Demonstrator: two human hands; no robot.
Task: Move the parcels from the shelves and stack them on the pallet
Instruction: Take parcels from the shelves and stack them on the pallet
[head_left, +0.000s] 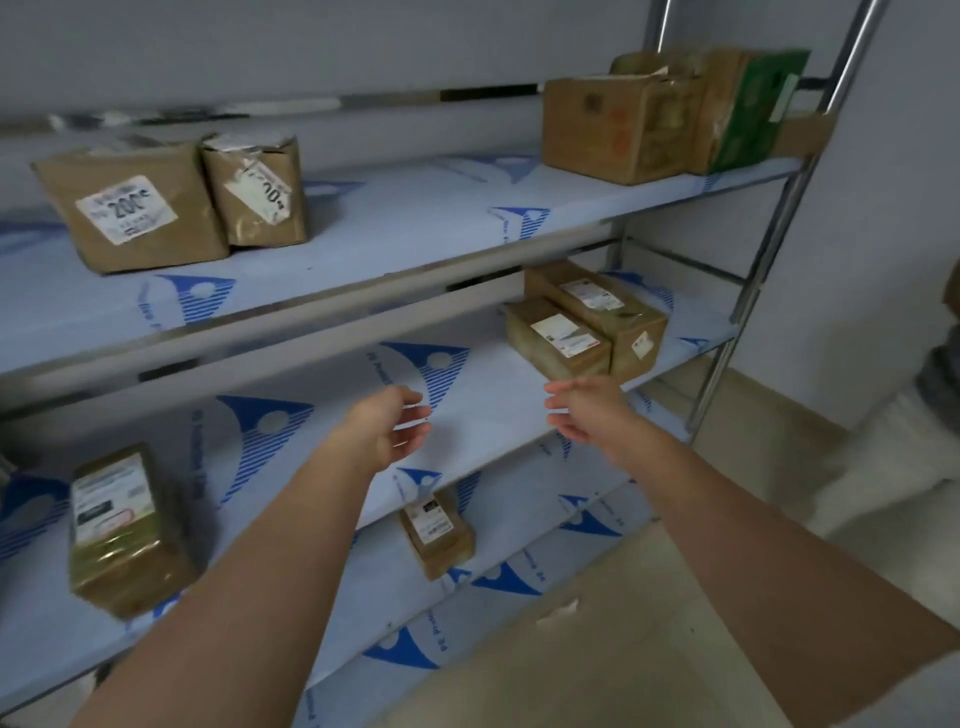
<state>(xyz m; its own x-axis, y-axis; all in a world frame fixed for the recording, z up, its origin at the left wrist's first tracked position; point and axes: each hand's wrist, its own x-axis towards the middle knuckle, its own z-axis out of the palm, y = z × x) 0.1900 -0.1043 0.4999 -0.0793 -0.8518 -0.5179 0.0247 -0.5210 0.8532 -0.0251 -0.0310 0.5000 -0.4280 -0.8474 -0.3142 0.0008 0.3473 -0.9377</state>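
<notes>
Brown cardboard parcels stand on a metal shelf rack lined with blue-printed sheets. Two labelled parcels lie side by side at the right of the middle shelf. My right hand reaches out just below and in front of them, fingers relaxed, holding nothing. My left hand is stretched over the middle shelf's front edge, fingers loosely curled and empty. The top shelf carries two parcels at the left and a cluster of boxes at the right. Lower down sit one parcel at the left and a smaller one. No pallet shows.
The rack's steel posts rise at the right. Beige floor lies below and to the right of the rack. A person's grey and white clothing shows at the right edge.
</notes>
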